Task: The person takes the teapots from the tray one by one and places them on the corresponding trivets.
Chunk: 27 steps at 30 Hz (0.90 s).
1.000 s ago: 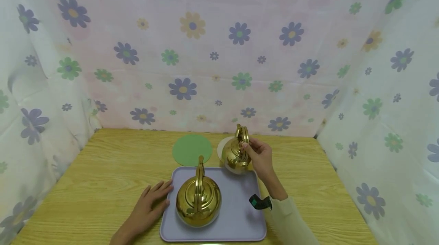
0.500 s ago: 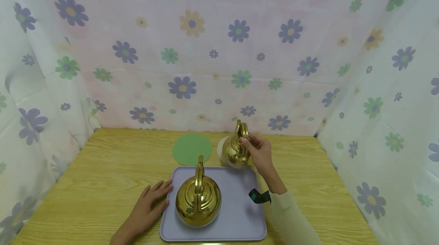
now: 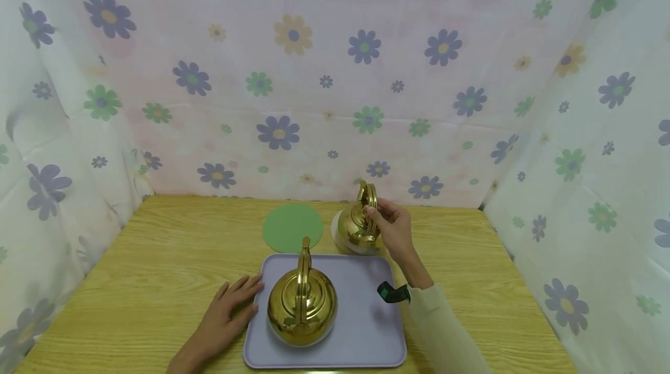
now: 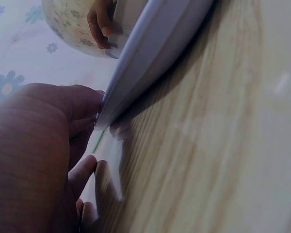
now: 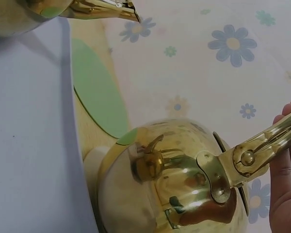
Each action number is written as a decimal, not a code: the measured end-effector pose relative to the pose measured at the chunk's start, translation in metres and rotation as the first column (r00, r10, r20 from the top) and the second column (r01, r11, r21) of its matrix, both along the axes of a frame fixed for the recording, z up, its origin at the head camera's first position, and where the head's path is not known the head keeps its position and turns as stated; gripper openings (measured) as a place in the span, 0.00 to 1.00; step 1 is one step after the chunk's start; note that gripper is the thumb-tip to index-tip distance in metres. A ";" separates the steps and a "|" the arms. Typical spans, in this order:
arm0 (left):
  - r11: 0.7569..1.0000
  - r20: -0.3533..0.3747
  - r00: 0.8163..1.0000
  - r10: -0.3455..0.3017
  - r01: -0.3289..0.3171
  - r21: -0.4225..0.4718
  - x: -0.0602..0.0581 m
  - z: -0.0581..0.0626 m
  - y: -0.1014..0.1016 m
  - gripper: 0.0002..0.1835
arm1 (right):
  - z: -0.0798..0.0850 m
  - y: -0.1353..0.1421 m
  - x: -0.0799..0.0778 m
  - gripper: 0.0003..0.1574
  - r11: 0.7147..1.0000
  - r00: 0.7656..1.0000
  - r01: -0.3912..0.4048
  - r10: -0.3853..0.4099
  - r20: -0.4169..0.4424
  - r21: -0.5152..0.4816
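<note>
In the head view, my right hand [image 3: 396, 230] grips the handle of a small shiny gold kettle [image 3: 353, 233], thumb on the near side. The kettle overlaps a cream round mat [image 3: 335, 231] behind the tray's far right corner. Its raised handle [image 5: 266, 148] and rounded body fill the lower part of the right wrist view. A larger gold kettle [image 3: 293, 324] stands on the left half of a lilac tray [image 3: 366, 310]. My left hand [image 3: 228, 309] lies at the tray's left edge with fingers extended; in the left wrist view its fingertips meet the rim [image 4: 131, 60].
A flat green round mat [image 3: 293, 227] lies behind the tray, left of the cream one. The wood-grain table [image 3: 173, 257] is enclosed at the back and sides by flowered cloth [image 3: 335, 100]. A black strap device [image 3: 394, 292] sits at the right wrist.
My right hand has carried the small kettle slightly back and left, off the tray's far edge and further over the cream mat. The left hand and the large kettle stay put.
</note>
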<state>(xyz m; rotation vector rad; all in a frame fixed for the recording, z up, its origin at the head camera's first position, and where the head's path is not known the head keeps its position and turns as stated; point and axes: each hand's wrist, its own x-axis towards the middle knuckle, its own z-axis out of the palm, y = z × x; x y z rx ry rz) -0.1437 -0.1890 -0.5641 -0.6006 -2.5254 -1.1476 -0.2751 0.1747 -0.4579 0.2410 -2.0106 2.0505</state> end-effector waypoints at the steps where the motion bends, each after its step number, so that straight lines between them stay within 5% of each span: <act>1: 1.000 -0.005 1.000 0.002 -0.002 -0.002 0.000 0.000 0.000 0.22 | 0.000 0.000 -0.001 0.17 1.000 1.000 0.001 -0.001 0.002 0.000; 27: 1.000 0.024 1.000 -0.001 0.001 -0.008 -0.003 0.004 -0.001 0.22 | -0.007 0.005 -0.019 0.17 1.000 0.999 -0.008 0.008 0.039 0.000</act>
